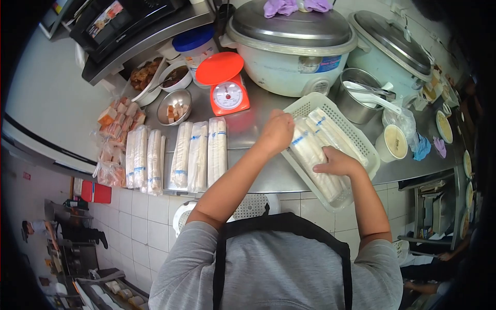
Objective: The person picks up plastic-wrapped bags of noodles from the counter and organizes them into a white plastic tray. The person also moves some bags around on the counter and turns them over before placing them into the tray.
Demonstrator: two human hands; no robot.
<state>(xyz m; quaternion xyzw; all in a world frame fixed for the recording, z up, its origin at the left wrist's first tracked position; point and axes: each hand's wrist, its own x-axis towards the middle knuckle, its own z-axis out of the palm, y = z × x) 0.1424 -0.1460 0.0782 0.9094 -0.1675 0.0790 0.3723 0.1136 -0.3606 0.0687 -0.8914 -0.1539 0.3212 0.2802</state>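
Observation:
A pale green perforated plastic basket (365,135) sits tilted at the front edge of the steel counter. In it lie long, slim white packs (330,129) wrapped in clear plastic with blue print; what is inside them I cannot make out. My left hand (278,133) is closed at the upper end of the nearest pack (308,151), at the basket's left rim. Over the middle of that same pack is my right hand (338,164), its thumb and fingers around it. Further left, several similar packs (197,155) lie side by side on the counter.
An orange kitchen scale (227,97) and a metal bowl (174,107) with cubed pieces stand behind the packs. Bagged pink cubes (111,165) are at far left. Behind the basket are a large lidded pot (274,67) and a steel pot (356,111) with utensils; a paper tub (391,143) stands right.

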